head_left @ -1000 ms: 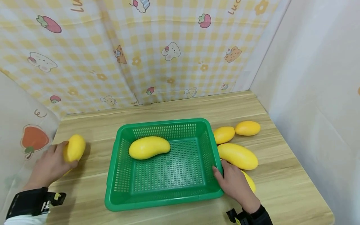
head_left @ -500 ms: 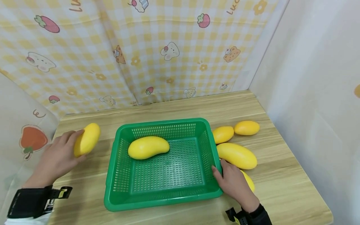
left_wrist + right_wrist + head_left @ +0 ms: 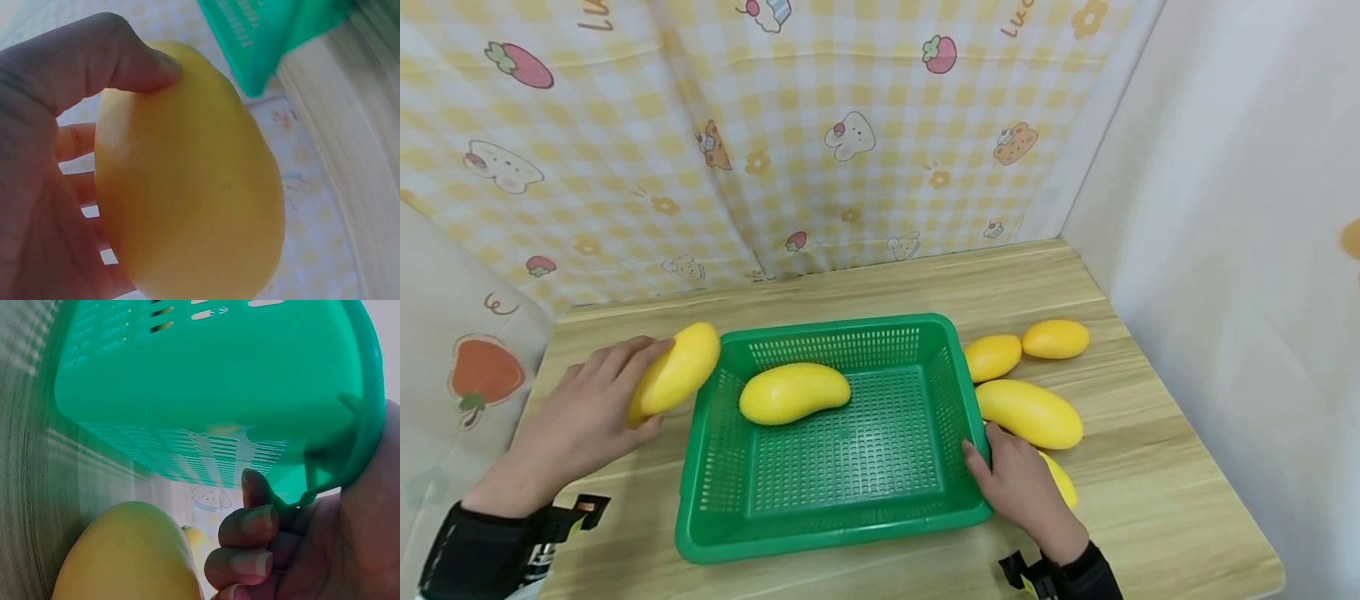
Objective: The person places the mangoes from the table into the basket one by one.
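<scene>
My left hand holds a yellow mango in the air at the left of the green plastic basket. Its upper end overlaps the basket's back left corner in the head view. In the left wrist view the thumb presses on one side of this mango, with fingers behind it. On the basket's right side my right hand grips the rim, thumb inside and fingers curled under the edge outside, as the right wrist view shows. Another mango lies in the basket, toward the back left.
Right of the basket several more mangoes lie on the wooden table: a large one, two smaller ones behind it, and one partly hidden by my right hand. A checkered cloth hangs at the back.
My left hand has lifted the mango off the table at the left and carried it rightward to the basket's left edge. The right hand keeps its grip on the rim.
</scene>
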Demonstrator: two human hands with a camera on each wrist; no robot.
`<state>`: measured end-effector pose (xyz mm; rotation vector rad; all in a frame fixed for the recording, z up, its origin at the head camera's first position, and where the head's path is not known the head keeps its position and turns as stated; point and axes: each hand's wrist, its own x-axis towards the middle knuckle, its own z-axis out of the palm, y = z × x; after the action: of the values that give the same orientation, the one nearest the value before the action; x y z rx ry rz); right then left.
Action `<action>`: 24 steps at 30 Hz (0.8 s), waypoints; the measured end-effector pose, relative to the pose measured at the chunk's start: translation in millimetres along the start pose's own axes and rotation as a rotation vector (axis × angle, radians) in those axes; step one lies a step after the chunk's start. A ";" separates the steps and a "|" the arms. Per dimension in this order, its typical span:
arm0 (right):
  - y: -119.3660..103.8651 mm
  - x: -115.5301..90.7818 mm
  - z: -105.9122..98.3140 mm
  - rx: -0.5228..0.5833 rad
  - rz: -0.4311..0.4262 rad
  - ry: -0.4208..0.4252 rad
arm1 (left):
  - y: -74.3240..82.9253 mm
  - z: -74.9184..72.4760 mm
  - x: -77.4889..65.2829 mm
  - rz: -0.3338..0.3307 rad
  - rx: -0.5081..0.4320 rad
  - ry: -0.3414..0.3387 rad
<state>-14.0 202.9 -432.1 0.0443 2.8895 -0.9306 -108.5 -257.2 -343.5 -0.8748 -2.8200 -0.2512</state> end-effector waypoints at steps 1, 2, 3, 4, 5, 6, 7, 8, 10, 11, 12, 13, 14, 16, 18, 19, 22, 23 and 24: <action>-0.1 0.1 -0.1 -0.001 -0.001 0.002 | 3.3 -1.0 1.1 0.019 -0.005 0.003; 0.0 0.1 -0.1 -0.002 -0.001 0.003 | 6.6 -1.7 2.6 0.039 -0.010 0.006; -0.1 0.2 -0.1 -0.003 -0.002 0.004 | 10.1 -2.1 4.1 0.059 -0.014 0.011; -0.1 0.2 -0.1 -0.003 -0.006 0.006 | 13.7 -2.3 6.1 0.078 -0.015 0.015; -0.2 -0.1 -0.1 -0.003 -0.009 0.009 | 17.5 -2.2 8.0 0.093 -0.017 0.014; -0.3 -0.5 -0.1 -0.001 -0.011 0.010 | 21.3 -2.1 9.9 0.110 -0.019 0.015; -0.2 -0.8 0.3 -0.001 -0.013 0.013 | 25.1 -1.8 11.9 0.123 -0.020 0.017; -0.1 -1.2 0.8 0.001 -0.015 0.014 | 29.0 -1.5 14.0 0.133 -0.021 0.019; -0.1 -2.3 1.6 0.009 -0.016 0.013 | 35.8 -0.8 18.3 0.153 -0.022 0.026; -0.1 -2.7 2.1 0.011 -0.015 0.013 | 38.7 -0.4 20.3 0.162 -0.023 0.030; 0.1 -2.7 2.8 0.012 -0.010 0.012 | 41.3 0.1 22.3 0.174 -0.024 0.034; 0.3 -2.7 3.5 0.014 -0.008 0.011 | 43.9 0.7 24.0 0.183 -0.023 0.035; 0.1 -3.1 3.8 0.017 -0.008 0.011 | 46.6 1.5 25.4 0.192 -0.023 0.034; 0.4 -3.0 4.5 0.016 -0.007 0.014 | 51.3 4.1 27.9 0.220 -0.023 0.029; 0.5 -3.0 4.2 0.010 -0.012 0.018 | 56.2 8.4 29.6 0.246 -0.027 0.019; 0.7 -3.2 3.8 0.008 -0.017 0.020 | 59.0 11.0 30.1 0.256 -0.026 0.014; 0.7 -2.3 2.4 0.000 -0.023 0.022 | 66.9 19.7 31.3 0.277 0.005 -0.009; 0.7 -2.2 1.9 0.000 -0.027 0.023 | 69.5 22.4 31.7 0.280 0.018 -0.021; 0.9 -2.0 1.8 0.000 -0.029 0.024 | 72.2 25.0 32.2 0.283 0.029 -0.031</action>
<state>-11.8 202.6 -433.8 0.0143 2.9198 -0.9407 -96.3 -175.8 -352.9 -1.2628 -2.6751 -0.1565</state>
